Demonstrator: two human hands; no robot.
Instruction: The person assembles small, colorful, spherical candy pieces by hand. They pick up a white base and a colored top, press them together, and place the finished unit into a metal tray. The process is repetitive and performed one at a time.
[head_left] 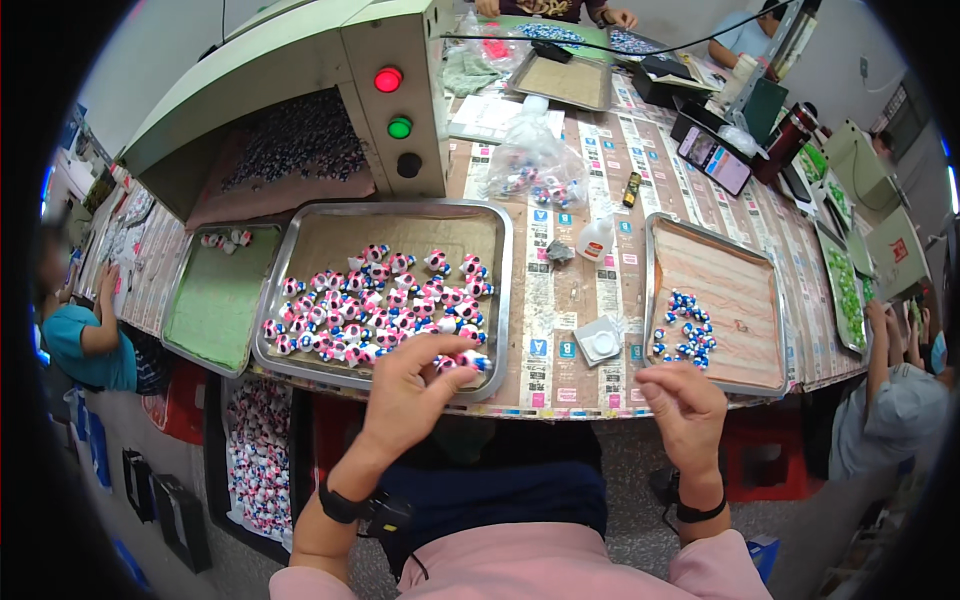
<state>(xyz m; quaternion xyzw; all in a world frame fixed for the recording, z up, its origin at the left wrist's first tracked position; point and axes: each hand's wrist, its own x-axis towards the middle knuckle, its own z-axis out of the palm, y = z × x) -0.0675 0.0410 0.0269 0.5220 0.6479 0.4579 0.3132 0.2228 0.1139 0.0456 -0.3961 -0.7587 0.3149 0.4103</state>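
Note:
My left hand (405,390) is closed, thumb and fingers round a small pink, white and blue toy figure (468,361), at the front right corner of a metal tray (505,260). Many similar toy figures (375,315) lie in that tray on a brown lining. My right hand (690,405) is pinched shut just in front of another metal tray (720,240) at the right. Whatever its fingertips may hold is too small to make out. Small blue, white and pink parts (690,325) sit loosely grouped in that tray's left half.
A beige machine (410,165) with red and green lights stands behind the left tray. Between the trays are a white square container (599,341) and a white bottle (595,240). A green-lined tray (222,300) lies at left. Behind stand a plastic bag (540,170) and phone (714,160). Co-workers sit around.

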